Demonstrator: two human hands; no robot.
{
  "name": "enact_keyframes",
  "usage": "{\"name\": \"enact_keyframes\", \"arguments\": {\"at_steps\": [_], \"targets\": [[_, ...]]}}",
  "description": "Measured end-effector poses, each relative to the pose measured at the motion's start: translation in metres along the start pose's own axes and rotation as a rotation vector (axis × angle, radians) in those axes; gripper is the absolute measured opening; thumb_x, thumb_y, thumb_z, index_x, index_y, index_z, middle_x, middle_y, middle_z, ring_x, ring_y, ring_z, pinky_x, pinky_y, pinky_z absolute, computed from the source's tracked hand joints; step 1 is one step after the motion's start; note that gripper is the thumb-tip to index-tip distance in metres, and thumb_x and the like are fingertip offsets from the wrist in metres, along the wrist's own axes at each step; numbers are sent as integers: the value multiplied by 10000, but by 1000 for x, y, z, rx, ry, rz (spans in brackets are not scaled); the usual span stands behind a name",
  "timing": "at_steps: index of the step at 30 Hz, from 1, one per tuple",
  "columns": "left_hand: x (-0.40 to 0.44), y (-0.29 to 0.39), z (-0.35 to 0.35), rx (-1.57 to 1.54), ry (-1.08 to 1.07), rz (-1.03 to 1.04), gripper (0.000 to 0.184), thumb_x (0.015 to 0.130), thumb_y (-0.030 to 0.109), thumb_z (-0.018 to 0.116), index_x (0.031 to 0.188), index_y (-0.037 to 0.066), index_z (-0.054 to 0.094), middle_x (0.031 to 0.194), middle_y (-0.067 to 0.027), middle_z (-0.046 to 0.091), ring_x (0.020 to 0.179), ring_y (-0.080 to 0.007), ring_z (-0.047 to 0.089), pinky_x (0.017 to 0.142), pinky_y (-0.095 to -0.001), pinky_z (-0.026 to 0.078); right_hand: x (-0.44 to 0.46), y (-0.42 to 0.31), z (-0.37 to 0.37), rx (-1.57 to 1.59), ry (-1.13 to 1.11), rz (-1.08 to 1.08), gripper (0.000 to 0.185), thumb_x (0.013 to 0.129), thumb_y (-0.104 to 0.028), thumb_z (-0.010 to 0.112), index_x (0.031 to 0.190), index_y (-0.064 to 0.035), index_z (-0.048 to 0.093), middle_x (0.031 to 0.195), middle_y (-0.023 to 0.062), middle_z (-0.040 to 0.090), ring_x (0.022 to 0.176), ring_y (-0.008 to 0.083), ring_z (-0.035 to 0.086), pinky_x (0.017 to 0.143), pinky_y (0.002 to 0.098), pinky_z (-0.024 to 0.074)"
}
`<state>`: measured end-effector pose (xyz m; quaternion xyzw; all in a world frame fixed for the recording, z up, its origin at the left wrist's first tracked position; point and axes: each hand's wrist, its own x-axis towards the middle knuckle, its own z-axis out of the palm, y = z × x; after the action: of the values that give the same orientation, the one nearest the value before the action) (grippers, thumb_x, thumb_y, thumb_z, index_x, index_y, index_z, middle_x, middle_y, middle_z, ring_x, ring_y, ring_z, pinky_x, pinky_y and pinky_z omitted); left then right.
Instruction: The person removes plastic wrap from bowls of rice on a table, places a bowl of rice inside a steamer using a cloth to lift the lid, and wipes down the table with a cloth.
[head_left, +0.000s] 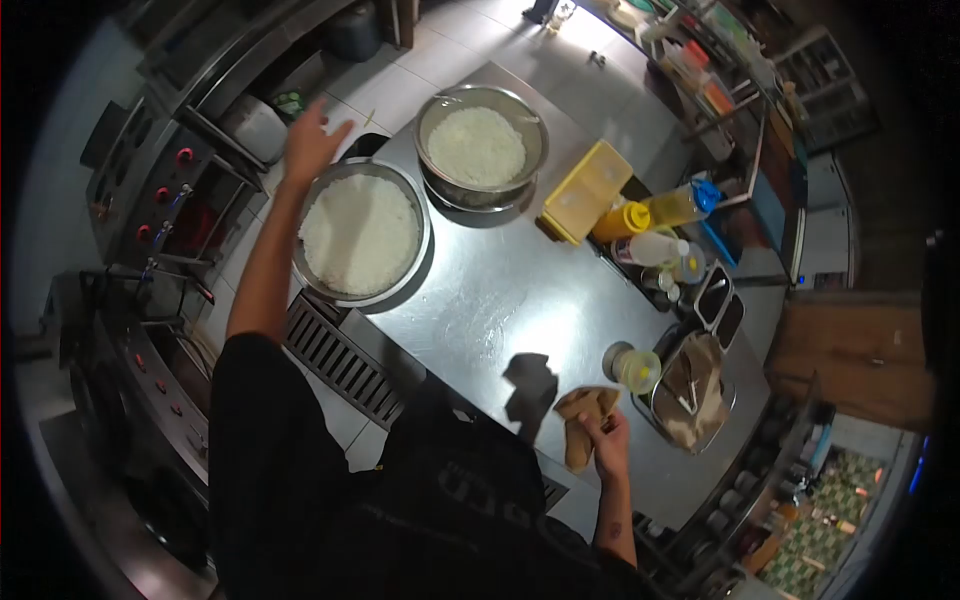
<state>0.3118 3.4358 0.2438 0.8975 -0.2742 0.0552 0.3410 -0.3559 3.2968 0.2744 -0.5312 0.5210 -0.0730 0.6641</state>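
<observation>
My left hand is raised beside a wide metal bowl of white rice, past its upper left rim, with its fingers apart and nothing in them. A second metal bowl of rice stands behind it on the steel table. At the lower right, my right hand grips a crumpled brown cloth between thumb and fingers over the table's near edge. Just beyond the cloth is a jar with a pale lid.
A yellow-rimmed container, a yellow squeeze bottle and a blue-capped bottle stand along the table's far right side. A tray with brown paper lies near the right end. Stoves with red-lit knobs line the left.
</observation>
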Motion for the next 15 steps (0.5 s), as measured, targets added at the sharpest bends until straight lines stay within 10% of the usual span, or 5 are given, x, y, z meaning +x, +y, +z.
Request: {"name": "enact_keyframes", "arguments": {"at_steps": [3, 6, 9, 15], "targets": [[-33, 12, -43, -151, 81, -7, 558, 867, 327, 764, 1298, 17, 595, 1124, -176, 696, 988, -276, 681, 816, -379, 551, 10, 18, 14, -502, 301, -496, 522, 918, -197, 724, 1345, 21, 517, 1445, 195, 438, 1240, 288, 532, 978, 382, 493], [-90, -14, -71, -215, 114, -33, 420, 913, 218, 730, 1274, 37, 614, 1111, -134, 691, 986, -217, 670, 801, -323, 549, 35, 65, 37, -669, 235, -530, 752, 929, -291, 691, 1518, 14, 337, 1589, 259, 165, 1434, 386, 298, 1134, 446, 354], [-169, -34, -100, -90, 130, -147, 388, 944, 209, 698, 1284, 46, 605, 1144, -111, 665, 1006, -192, 646, 793, -327, 543, 83, 104, 64, -1055, 96, -450, 777, 987, -324, 582, 1598, -60, 182, 1643, 229, 144, 1516, 431, 132, 1204, 568, 126], [-345, -102, -144, 26, 4, -410, 304, 977, 208, 666, 1203, 7, 630, 1029, -70, 664, 926, -147, 600, 755, -293, 499, 187, 53, 141, -990, 363, -612, 690, 980, -272, 523, 1575, -49, 256, 1627, 229, 217, 1508, 431, 171, 1202, 586, 111]]}}
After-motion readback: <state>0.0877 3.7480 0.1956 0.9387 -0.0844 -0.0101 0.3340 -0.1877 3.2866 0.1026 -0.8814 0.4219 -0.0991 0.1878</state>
